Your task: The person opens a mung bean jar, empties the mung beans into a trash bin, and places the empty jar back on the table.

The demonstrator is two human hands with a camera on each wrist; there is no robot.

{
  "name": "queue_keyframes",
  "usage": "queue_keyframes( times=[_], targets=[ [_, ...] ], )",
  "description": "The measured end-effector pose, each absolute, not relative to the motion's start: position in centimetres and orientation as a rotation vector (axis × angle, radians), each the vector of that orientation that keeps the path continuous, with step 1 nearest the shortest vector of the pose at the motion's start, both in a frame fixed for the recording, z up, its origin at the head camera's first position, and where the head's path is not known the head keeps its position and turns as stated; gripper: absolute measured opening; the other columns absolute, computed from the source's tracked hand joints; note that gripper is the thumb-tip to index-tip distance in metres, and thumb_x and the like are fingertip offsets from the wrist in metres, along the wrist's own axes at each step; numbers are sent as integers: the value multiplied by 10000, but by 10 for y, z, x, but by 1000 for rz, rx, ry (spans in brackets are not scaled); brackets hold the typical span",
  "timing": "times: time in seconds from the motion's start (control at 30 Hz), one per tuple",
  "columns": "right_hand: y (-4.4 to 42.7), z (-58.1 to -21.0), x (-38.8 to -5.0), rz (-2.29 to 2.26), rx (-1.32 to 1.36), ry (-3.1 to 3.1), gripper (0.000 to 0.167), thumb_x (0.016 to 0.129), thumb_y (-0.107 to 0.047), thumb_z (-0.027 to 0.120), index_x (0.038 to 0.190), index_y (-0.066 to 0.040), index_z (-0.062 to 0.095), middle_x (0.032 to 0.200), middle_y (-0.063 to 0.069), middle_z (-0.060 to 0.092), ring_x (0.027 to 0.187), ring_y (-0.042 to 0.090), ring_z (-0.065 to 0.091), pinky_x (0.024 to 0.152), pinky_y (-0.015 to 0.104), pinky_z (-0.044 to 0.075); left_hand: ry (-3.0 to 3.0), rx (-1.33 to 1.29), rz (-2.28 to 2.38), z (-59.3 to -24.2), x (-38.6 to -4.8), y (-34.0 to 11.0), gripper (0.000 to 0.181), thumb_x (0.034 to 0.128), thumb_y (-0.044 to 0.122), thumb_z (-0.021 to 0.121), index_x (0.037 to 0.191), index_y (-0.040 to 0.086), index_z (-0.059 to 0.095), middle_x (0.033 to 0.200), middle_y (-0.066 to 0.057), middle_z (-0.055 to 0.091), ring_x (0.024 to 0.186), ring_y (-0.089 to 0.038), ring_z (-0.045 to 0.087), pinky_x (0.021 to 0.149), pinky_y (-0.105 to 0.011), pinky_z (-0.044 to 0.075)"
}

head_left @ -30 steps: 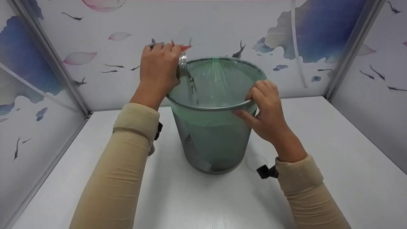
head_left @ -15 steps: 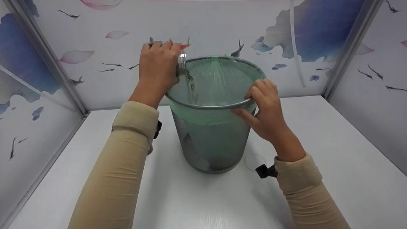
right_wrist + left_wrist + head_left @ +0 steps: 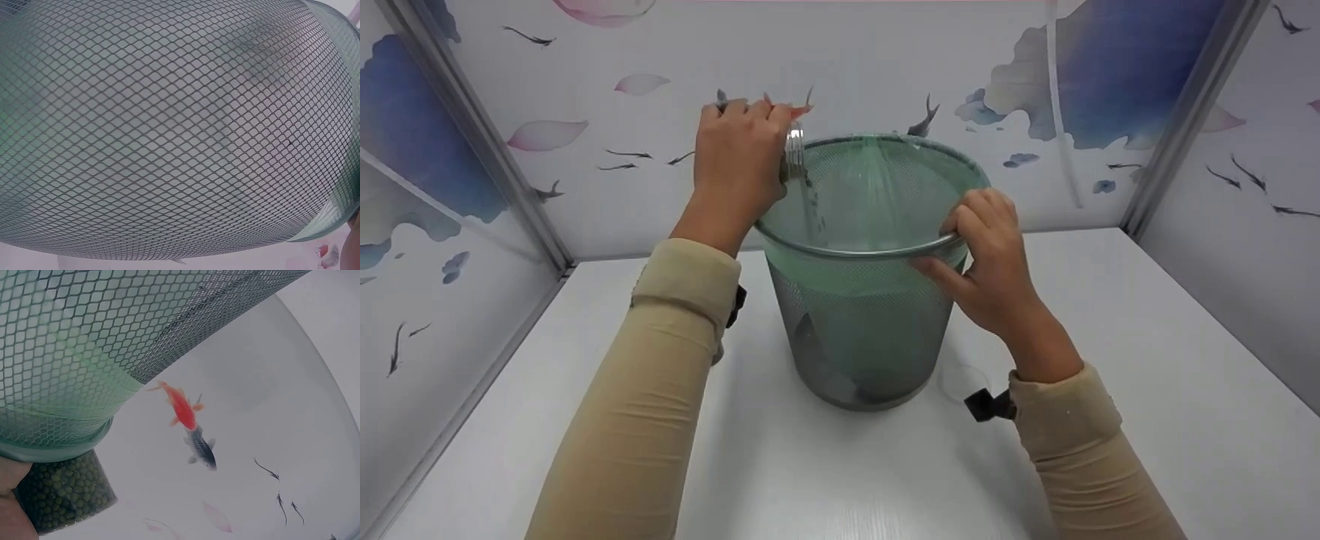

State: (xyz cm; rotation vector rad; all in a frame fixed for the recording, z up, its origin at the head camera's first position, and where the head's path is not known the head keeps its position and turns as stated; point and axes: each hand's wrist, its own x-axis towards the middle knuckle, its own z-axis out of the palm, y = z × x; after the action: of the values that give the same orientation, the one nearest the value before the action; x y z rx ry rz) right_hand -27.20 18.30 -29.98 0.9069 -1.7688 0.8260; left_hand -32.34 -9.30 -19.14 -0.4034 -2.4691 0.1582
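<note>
My left hand (image 3: 739, 161) grips a clear jar (image 3: 795, 154) at the left side of a wire-mesh waste bin (image 3: 870, 330). The jar lies tilted on its side, its mouth over the bin's rim, and a thin stream of small beans (image 3: 813, 206) falls from it. Round green mung beans (image 3: 67, 489) show inside the jar in the left wrist view. A translucent green bag (image 3: 877, 187) lines the bin and folds over its rim. At the right side my right hand (image 3: 990, 259) holds the rim, thumb outside and fingers over the top. The bin stands upright; its bottom inside is hidden.
The bin stands on a white table (image 3: 840, 480). White panels (image 3: 870, 67) printed with fish, petals and blue shapes enclose the back and sides, joined by metal posts (image 3: 1192, 120). Black wrist cameras (image 3: 990, 405) stick out from the sleeves.
Beans keep falling from the tilted jar into the bin; the stream looks thinner now than half a second ago. Both hands stay almost in place, and the view shifts slightly.
</note>
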Motion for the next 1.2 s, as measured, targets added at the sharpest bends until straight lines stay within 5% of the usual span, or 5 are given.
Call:
queue_keyframes(
  times=[1.2],
  targets=[
    [183,-300,-272,820,907,-1768,607,1001,-612,644,855,-36,520,832,107,453,851,289,396,904,463,270,-2474,-428,219,-192,-323,-92,565,928,106,780,1456,40,589,1379,-200,669,1285,-441,603,1084,-625,463]
  ],
)
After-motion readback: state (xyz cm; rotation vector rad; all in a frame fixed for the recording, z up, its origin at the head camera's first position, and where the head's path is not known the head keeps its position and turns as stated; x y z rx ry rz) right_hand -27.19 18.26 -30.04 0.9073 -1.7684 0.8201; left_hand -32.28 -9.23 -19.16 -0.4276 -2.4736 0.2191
